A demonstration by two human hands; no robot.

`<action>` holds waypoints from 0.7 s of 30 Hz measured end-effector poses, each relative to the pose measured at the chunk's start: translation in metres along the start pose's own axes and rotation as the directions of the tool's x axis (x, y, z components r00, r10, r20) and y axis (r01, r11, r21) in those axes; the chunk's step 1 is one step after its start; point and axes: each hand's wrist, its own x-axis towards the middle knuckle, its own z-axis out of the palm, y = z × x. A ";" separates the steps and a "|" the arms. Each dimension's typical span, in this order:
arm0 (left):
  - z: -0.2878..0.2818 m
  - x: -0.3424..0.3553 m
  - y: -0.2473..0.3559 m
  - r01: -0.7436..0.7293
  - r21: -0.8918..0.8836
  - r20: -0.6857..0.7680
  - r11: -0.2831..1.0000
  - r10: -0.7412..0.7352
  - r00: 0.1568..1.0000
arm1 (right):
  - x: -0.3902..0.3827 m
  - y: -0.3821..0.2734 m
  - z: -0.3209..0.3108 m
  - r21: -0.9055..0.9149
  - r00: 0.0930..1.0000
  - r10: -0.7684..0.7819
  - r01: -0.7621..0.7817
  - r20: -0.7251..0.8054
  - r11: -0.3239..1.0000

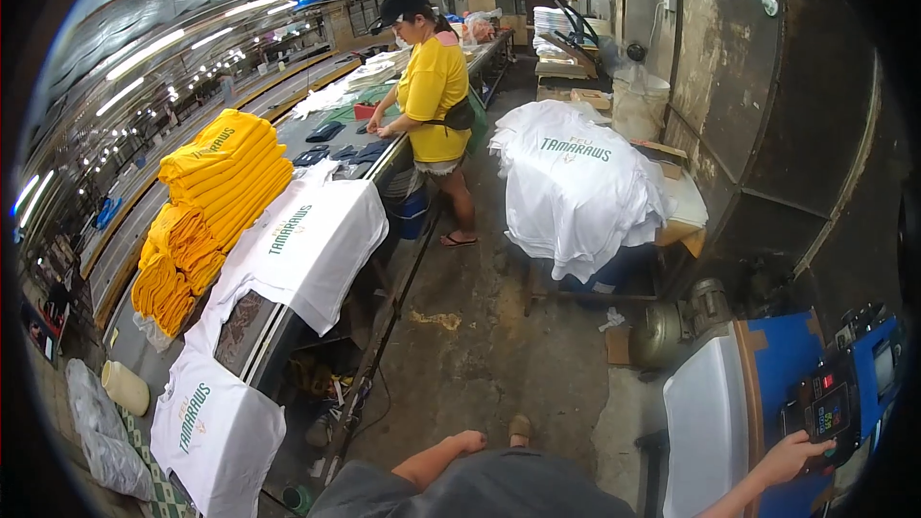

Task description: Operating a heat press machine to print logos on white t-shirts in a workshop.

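My right hand (792, 458) reaches to the lower right, with a finger stretched out against the front of a dark control box (831, 412) with a small lit display. The box sits on a blue machine that looks like a heat press. Beside it, a smooth white sheet or cloth (708, 427) hangs over the edge of a blue-topped board (782, 355). My left hand (468, 441) is held low in front of my body, fingers curled in and nothing visible in them.
Printed white shirts lie over the long table at left (312, 240) and in a heap (580, 182) ahead. Folded yellow shirts (225, 197) are stacked on the table. A person in yellow (432, 82) handles small dark pieces there. A motor (710, 302) stands near the machine.
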 end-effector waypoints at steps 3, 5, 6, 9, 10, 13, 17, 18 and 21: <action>-0.005 -0.001 -0.002 -0.004 -0.011 -0.025 1.000 0.004 1.000 | -0.001 0.002 0.001 0.020 0.997 0.040 -0.041 0.059 0.999; -0.004 -0.001 -0.010 0.044 -0.004 -0.022 0.999 -0.044 0.999 | -0.001 0.002 0.002 0.046 0.987 0.084 -0.091 0.134 0.995; -0.003 -0.001 -0.016 0.068 0.005 -0.015 0.998 -0.068 0.998 | -0.001 0.002 0.003 0.043 0.986 0.094 -0.101 0.141 0.994; 0.001 0.000 -0.035 0.073 0.097 0.114 0.993 -0.084 0.990 | 0.000 0.001 0.003 0.030 0.984 0.106 -0.112 0.143 0.993; 0.004 -0.001 -0.039 0.092 0.080 0.096 0.993 -0.100 0.990 | 0.000 0.001 0.003 0.023 0.986 0.104 -0.108 0.134 0.994; 0.015 -0.007 -0.046 0.154 0.057 0.075 0.986 -0.158 0.985 | -0.002 0.002 0.000 0.111 0.998 0.042 -0.047 0.047 0.993; 0.038 -0.021 -0.045 0.170 -0.012 0.060 0.985 -0.168 0.984 | -0.006 0.004 -0.002 0.253 0.999 0.003 0.006 -0.034 0.968; 0.046 -0.025 -0.043 0.165 -0.030 0.047 0.986 -0.164 0.985 | -0.006 0.004 -0.001 0.256 0.998 0.044 -0.052 0.034 0.965; 0.070 -0.040 -0.041 0.092 -0.090 -0.003 0.992 -0.093 0.996 | -0.008 0.004 -0.001 0.149 0.993 0.060 -0.074 0.097 0.986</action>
